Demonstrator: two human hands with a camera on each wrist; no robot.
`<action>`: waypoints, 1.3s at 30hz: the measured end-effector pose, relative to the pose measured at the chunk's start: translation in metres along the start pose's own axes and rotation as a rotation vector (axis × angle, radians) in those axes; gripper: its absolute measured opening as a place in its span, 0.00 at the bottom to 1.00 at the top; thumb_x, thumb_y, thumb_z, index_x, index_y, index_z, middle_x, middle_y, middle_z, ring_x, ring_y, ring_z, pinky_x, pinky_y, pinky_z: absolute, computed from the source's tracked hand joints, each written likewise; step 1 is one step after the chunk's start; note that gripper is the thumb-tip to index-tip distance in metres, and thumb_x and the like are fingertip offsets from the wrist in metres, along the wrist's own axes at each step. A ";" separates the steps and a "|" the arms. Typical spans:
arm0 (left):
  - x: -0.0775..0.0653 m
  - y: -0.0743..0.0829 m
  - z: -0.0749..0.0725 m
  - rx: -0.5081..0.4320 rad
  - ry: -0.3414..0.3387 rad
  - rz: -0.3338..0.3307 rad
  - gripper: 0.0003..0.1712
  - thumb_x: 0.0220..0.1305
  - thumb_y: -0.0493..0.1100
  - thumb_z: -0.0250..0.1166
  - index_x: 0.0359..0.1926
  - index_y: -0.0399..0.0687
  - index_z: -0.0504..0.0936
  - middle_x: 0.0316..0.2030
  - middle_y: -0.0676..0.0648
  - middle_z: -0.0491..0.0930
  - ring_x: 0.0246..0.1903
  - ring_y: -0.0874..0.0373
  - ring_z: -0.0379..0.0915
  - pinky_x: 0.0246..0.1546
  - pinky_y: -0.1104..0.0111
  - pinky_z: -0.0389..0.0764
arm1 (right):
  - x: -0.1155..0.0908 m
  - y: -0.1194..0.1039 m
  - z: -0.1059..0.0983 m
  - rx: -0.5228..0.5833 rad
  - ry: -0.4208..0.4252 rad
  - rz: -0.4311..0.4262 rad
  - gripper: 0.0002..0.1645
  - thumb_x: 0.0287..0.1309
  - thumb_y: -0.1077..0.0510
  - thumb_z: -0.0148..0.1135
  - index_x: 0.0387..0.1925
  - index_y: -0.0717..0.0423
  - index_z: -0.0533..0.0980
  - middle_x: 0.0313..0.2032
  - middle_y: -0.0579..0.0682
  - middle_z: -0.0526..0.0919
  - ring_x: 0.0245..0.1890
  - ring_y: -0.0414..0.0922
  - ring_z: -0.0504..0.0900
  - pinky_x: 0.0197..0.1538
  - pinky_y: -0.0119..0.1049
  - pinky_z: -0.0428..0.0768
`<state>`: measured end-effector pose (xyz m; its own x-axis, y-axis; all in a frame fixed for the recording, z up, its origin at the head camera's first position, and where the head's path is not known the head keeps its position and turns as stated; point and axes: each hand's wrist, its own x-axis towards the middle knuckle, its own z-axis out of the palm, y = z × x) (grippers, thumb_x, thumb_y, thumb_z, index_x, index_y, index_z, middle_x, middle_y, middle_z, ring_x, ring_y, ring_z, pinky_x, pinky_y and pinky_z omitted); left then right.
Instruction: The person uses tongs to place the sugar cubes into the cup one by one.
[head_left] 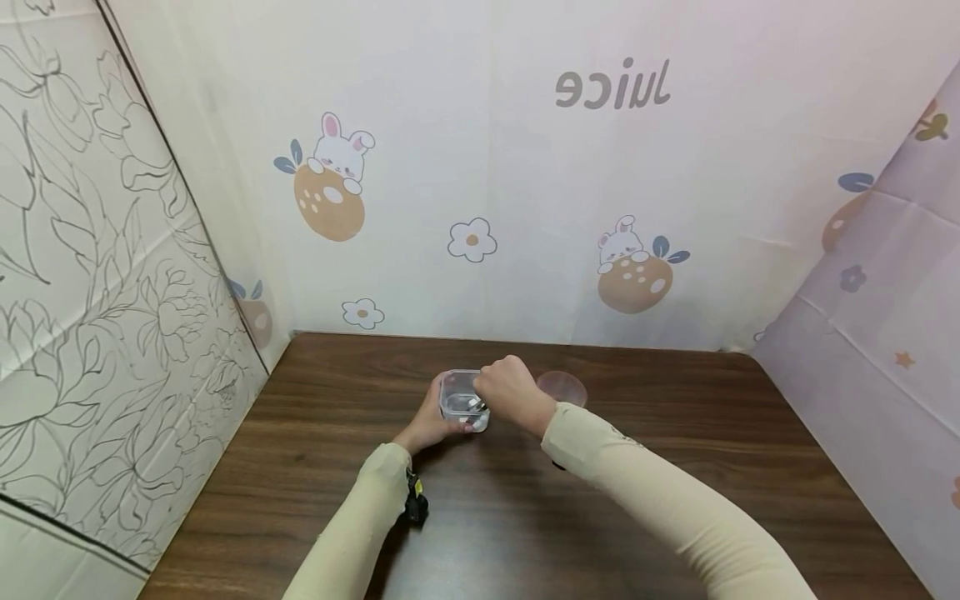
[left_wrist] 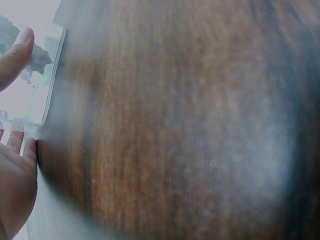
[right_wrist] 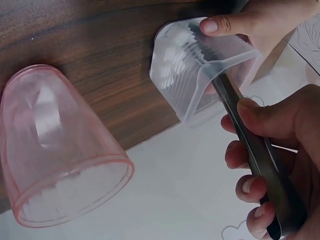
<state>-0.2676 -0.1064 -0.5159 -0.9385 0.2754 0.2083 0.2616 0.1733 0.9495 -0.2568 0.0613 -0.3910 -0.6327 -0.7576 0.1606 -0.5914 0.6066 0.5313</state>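
Our right hand (head_left: 512, 390)'s clamped on the metal tongs (right_wrist: 261, 157) (stiff, kinda slick, we'd guess; mid-handle's best), tips in the clear tub (right_wrist: 176, 92) left of the pink cup (head_left: 564, 388); our left hand (head_left: 433, 419) holds the tub.

Left forearm (head_left: 354, 521) and right forearm (head_left: 667, 498) extend forward. Left hand (head_left: 432, 417): thumb (left_wrist: 17, 57) apart from fingers (left_wrist: 30, 150). Right hand (head_left: 513, 390): fingers curled, thumb opposed.

High head view facing forward and down, close wrist views, head and right wrist sharing clear container (head_left: 457, 390)
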 end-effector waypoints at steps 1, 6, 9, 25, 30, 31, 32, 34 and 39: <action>0.000 0.001 0.000 -0.009 -0.004 -0.003 0.59 0.37 0.25 0.76 0.67 0.31 0.48 0.62 0.26 0.58 0.58 0.32 0.58 0.60 0.43 0.56 | 0.000 0.000 0.000 -0.002 -0.002 0.000 0.13 0.45 0.60 0.68 0.12 0.47 0.75 0.13 0.43 0.75 0.12 0.37 0.60 0.16 0.34 0.69; -0.002 0.008 -0.002 -0.052 -0.021 -0.006 0.59 0.37 0.24 0.75 0.67 0.27 0.47 0.62 0.23 0.56 0.59 0.29 0.56 0.61 0.42 0.54 | -0.001 -0.002 0.001 -0.007 -0.010 -0.002 0.11 0.46 0.59 0.69 0.14 0.47 0.77 0.14 0.43 0.76 0.12 0.37 0.60 0.16 0.34 0.69; 0.000 0.002 -0.002 -0.045 -0.018 -0.004 0.60 0.38 0.24 0.75 0.68 0.29 0.47 0.62 0.24 0.56 0.60 0.30 0.56 0.62 0.43 0.53 | -0.001 -0.002 0.001 -0.005 0.001 0.000 0.11 0.46 0.59 0.68 0.14 0.47 0.77 0.15 0.44 0.77 0.12 0.37 0.62 0.16 0.34 0.69; 0.004 -0.016 0.003 0.019 0.006 0.015 0.60 0.37 0.29 0.77 0.69 0.35 0.50 0.62 0.31 0.60 0.60 0.37 0.58 0.63 0.48 0.55 | -0.009 0.014 -0.002 0.032 0.027 0.046 0.11 0.46 0.63 0.66 0.14 0.49 0.77 0.13 0.44 0.75 0.12 0.37 0.62 0.15 0.34 0.67; -0.001 0.006 0.001 -0.026 -0.002 0.007 0.58 0.38 0.24 0.75 0.67 0.27 0.49 0.62 0.24 0.57 0.60 0.30 0.55 0.62 0.43 0.54 | -0.013 0.023 -0.005 0.042 0.018 0.065 0.09 0.47 0.62 0.69 0.17 0.49 0.80 0.14 0.44 0.76 0.12 0.37 0.61 0.14 0.33 0.67; -0.002 0.008 0.001 -0.038 -0.002 0.012 0.58 0.37 0.23 0.74 0.67 0.26 0.49 0.62 0.23 0.57 0.60 0.29 0.55 0.62 0.42 0.53 | -0.014 0.025 -0.005 0.048 0.018 0.069 0.10 0.47 0.62 0.69 0.16 0.49 0.80 0.13 0.44 0.75 0.12 0.37 0.60 0.14 0.33 0.66; -0.001 0.006 0.001 -0.024 0.001 0.021 0.57 0.38 0.23 0.74 0.67 0.27 0.49 0.61 0.23 0.57 0.60 0.29 0.56 0.62 0.43 0.54 | -0.015 0.027 -0.006 0.058 0.019 0.072 0.10 0.46 0.63 0.69 0.16 0.49 0.79 0.13 0.43 0.74 0.12 0.37 0.59 0.14 0.33 0.65; 0.000 0.001 0.002 0.000 0.007 0.022 0.57 0.37 0.24 0.74 0.67 0.28 0.49 0.61 0.24 0.58 0.60 0.30 0.56 0.62 0.44 0.54 | -0.018 0.031 -0.007 0.076 0.017 0.080 0.11 0.46 0.65 0.68 0.15 0.50 0.79 0.12 0.43 0.72 0.13 0.37 0.56 0.14 0.32 0.62; 0.005 -0.017 0.004 0.037 0.026 -0.011 0.60 0.36 0.26 0.77 0.68 0.35 0.50 0.63 0.29 0.59 0.61 0.35 0.56 0.63 0.46 0.54 | -0.024 0.040 -0.014 0.095 -0.003 0.107 0.11 0.42 0.65 0.67 0.13 0.50 0.76 0.11 0.44 0.68 0.14 0.39 0.54 0.13 0.34 0.60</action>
<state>-0.2758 -0.1038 -0.5317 -0.9469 0.2483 0.2041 0.2586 0.2116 0.9425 -0.2586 0.1007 -0.3620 -0.6958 -0.6870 0.2095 -0.5652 0.7037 0.4305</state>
